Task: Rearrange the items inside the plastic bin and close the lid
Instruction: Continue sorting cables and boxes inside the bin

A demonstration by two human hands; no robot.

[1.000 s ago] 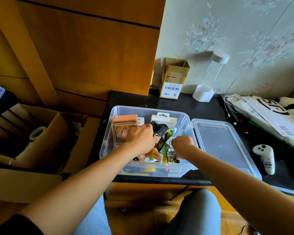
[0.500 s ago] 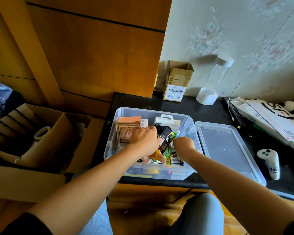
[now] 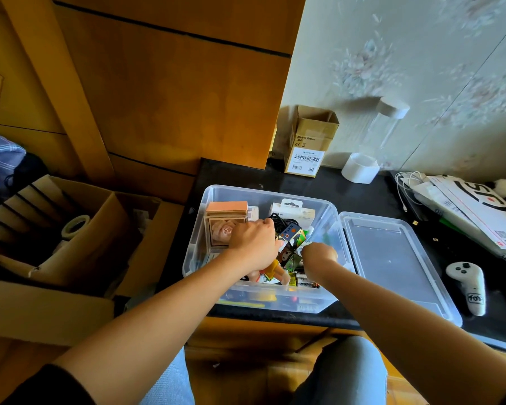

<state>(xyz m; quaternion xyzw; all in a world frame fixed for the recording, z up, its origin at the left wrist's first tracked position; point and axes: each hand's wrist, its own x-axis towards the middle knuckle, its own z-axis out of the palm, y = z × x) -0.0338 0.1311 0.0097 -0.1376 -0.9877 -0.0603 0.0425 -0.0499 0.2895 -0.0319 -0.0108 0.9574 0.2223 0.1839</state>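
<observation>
We had the plastic bin [image 3: 205, 252] at the table's near edge, its lid [image 3: 392, 258] off beside it — giving both hands room inside. The left hand [image 3: 253, 244] and right hand [image 3: 319, 254] were curled among the items; what they gripped, we couldn't tell.

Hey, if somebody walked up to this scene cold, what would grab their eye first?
Probably the clear plastic bin at the black counter's front edge, crammed with small items, with both hands reaching into it: the left hand beside a peach box with a rose, the right hand nearer the bin's right wall. Next, the clear lid lying flat just right of the bin, with a white controller beyond it.
</observation>
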